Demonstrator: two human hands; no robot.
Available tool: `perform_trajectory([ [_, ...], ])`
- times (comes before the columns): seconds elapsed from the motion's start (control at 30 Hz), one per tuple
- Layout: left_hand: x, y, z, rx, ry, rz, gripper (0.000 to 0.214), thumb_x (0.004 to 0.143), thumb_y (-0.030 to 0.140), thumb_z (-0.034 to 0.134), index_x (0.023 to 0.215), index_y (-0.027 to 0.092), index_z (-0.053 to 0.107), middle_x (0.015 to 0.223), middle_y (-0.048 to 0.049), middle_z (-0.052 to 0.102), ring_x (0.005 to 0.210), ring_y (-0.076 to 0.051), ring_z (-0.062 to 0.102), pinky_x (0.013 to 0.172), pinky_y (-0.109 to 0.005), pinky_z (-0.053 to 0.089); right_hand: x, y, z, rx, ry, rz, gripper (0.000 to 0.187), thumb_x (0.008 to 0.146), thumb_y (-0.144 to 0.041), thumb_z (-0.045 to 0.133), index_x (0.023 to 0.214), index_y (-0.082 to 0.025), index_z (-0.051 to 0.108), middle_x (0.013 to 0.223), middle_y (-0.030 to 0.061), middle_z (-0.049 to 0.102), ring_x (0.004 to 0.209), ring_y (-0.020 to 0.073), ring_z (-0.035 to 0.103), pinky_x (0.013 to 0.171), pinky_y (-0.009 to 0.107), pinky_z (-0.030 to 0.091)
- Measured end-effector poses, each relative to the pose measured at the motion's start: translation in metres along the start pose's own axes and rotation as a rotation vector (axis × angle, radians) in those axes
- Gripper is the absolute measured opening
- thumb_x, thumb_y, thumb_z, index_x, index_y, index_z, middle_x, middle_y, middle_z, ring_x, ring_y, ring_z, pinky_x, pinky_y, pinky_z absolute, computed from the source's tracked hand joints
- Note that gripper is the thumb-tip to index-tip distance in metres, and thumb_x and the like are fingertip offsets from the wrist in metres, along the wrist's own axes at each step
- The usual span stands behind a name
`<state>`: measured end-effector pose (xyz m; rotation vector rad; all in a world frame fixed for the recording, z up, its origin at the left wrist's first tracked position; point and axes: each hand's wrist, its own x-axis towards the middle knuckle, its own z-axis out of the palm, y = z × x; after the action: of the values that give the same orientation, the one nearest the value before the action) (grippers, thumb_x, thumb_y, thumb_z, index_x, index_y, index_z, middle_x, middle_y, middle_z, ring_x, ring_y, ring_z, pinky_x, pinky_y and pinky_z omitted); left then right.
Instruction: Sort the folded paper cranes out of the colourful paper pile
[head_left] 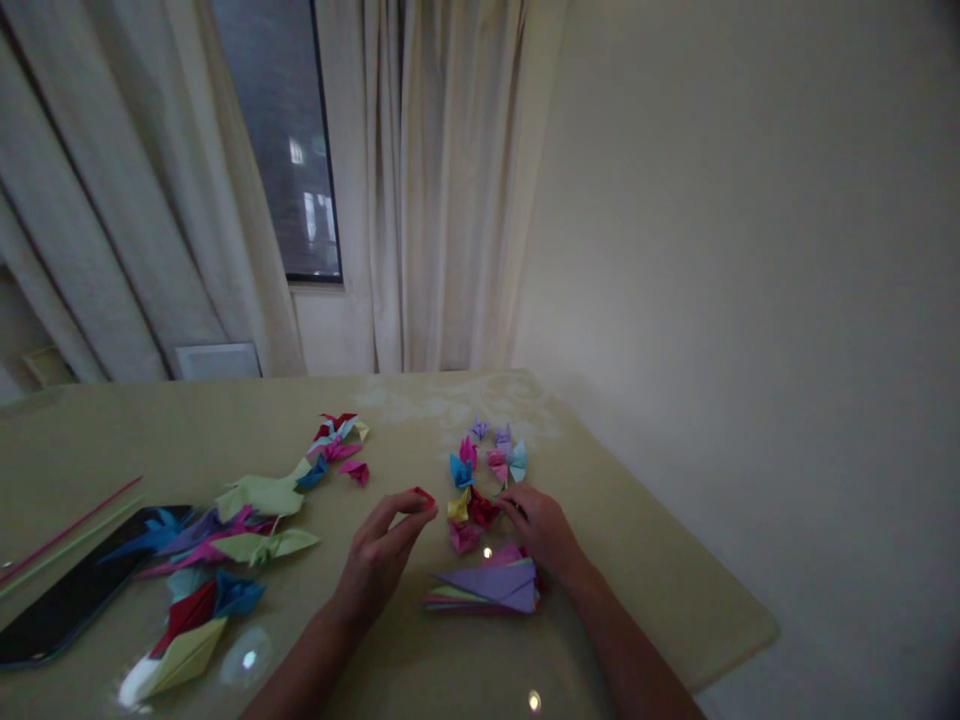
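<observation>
My left hand [382, 550] is raised over the table with thumb and forefinger pinched on a small red folded-paper piece [425, 497]. To its right, my right hand [546, 532] reaches in with its fingertips closed at the right edge of a dark red origami piece [482, 508]. This one lies in a ring of small folded pieces: a yellow one [458, 506], a blue one [460, 471], a light blue one [517, 461], pink ones and a purple one [479, 429]. Just below the ring, a stack of folded paper [487, 585] with purple on top lies between my forearms.
Left of my hands are larger origami pieces, among them a pale green one [262, 497] and a yellow one [184, 660]. A phone [82, 590] and thin pink stick [71, 527] lie at far left. A wall [750, 300] borders the table's right side.
</observation>
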<state>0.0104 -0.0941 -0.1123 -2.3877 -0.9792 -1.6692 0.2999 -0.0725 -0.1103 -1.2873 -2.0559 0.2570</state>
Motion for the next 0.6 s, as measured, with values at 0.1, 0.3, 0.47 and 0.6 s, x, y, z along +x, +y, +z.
perform_trajectory([
  [0.1,-0.001,0.001,0.002,-0.042,-0.031,0.001,0.022,0.103,0.017,0.06,0.116,0.025,0.076,0.109,-0.0052,0.072,0.102,-0.015,0.075,0.091,-0.024,0.062,-0.001,0.0,-0.001,-0.072,-0.03,-0.005,0.038,0.11,-0.043,0.047,0.094,-0.023,0.075,0.087,0.0062,0.073,0.08,0.0215,0.068,0.074,0.03,0.049],
  [0.3,-0.008,0.009,0.011,-0.086,-0.13,0.001,0.023,0.104,0.016,0.057,0.119,0.024,0.072,0.113,-0.0064,0.071,0.103,-0.015,0.074,0.09,-0.023,0.061,-0.004,-0.024,-0.006,0.097,0.0,-0.09,0.033,0.105,-0.047,0.059,0.124,-0.023,0.073,0.103,0.0089,0.072,0.089,0.0226,0.068,0.081,0.031,0.052],
  [0.47,-0.005,0.026,0.014,-0.125,-0.204,0.057,0.031,0.104,0.011,0.052,0.126,0.024,0.069,0.115,-0.0068,0.072,0.106,-0.016,0.073,0.093,-0.024,0.06,-0.005,-0.044,0.001,0.316,-0.086,-0.225,0.031,0.101,-0.043,0.067,0.127,-0.026,0.073,0.114,0.0091,0.07,0.097,0.0218,0.068,0.083,0.031,0.056],
  [0.6,-0.004,0.035,0.016,-0.112,-0.255,0.091,0.032,0.105,0.013,0.048,0.127,0.025,0.068,0.119,-0.0069,0.073,0.111,-0.017,0.072,0.097,-0.026,0.058,-0.005,-0.045,0.007,0.367,-0.071,-0.28,0.019,0.105,-0.034,0.061,0.108,-0.024,0.077,0.104,0.0081,0.071,0.098,0.0209,0.069,0.085,0.03,0.056],
])
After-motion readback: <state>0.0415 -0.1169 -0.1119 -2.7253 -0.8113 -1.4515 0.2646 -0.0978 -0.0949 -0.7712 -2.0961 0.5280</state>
